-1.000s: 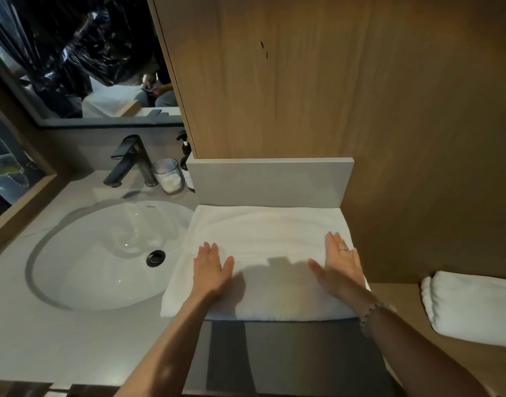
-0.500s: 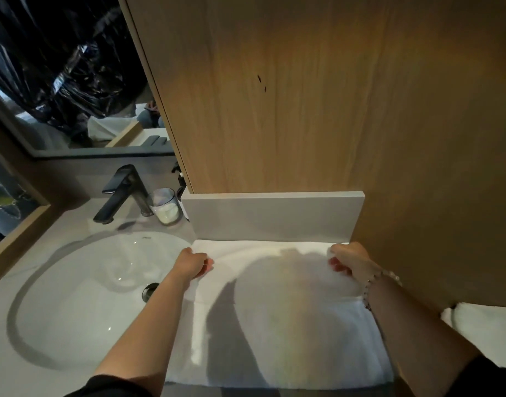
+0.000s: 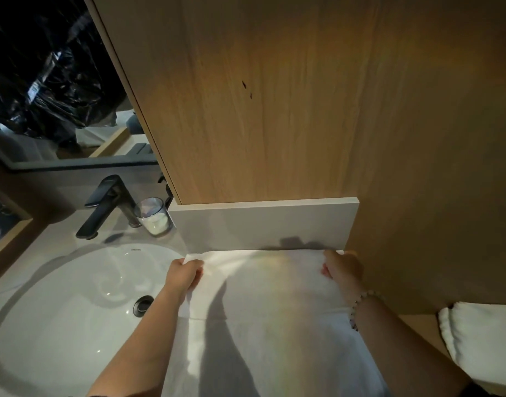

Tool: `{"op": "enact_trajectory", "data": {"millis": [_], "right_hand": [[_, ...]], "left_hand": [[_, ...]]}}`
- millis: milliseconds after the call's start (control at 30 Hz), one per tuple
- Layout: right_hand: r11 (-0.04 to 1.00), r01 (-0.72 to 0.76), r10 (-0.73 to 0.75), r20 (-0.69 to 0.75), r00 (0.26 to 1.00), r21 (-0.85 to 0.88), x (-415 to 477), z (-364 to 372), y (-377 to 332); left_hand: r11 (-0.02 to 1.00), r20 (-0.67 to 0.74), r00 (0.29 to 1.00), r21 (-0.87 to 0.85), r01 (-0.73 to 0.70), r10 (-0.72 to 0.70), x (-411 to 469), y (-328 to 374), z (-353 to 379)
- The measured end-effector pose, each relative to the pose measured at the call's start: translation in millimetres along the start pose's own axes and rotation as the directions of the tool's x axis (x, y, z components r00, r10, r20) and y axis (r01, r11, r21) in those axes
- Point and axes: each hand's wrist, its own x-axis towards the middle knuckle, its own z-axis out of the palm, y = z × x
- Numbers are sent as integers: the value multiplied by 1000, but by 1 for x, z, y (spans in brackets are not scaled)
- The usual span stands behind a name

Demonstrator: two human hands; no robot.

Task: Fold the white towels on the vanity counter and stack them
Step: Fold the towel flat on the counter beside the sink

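Note:
A white towel (image 3: 274, 325) lies spread on the vanity counter, right of the sink, its far edge lifted just in front of the grey backsplash. My left hand (image 3: 184, 275) pinches the far left corner of this towel. My right hand (image 3: 342, 269), with a bead bracelet on the wrist, grips the far right corner. Both corners are raised a little off the lower layer. A second white towel (image 3: 480, 342), folded, rests on the wooden ledge at the lower right.
The white oval sink (image 3: 74, 305) with a dark drain sits to the left. A black faucet (image 3: 105, 204) and a glass cup (image 3: 154, 216) stand behind it. A wooden panel (image 3: 274, 110) rises above the grey backsplash (image 3: 263, 224), close behind the towel.
My hands went from lying flat on the towel to reaching forward and gripping its far corners. The far edge is now lifted slightly. The camera has leaned in closer.

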Motion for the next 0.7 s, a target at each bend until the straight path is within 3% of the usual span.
{"op": "enact_trajectory", "data": {"millis": [100,267,400,533,700], "right_hand": [[1000,-26,26,-8,1000,7,1,-2,-2],[999,-38,38,-6,999,36,8,-5,-3],[996,-15,12,-38,999,-90,5,-3,0],[991,28,-34,-48,998,-130,-5,-3,3],[994,-79,79,0,997,-75,2,-7,-6]], "left_hand": [[1000,13,1000,6,-16,16,-9,2,-1],[993,-89,996,-120,9,-20,-17,4,-9],[996,-181,981,65,-62,73,-21,-2,-14],[992,-146,985,95,-84,97,-26,-7,-15],[988,-38,988,31,-149,150,-47,-7,-21]]}}
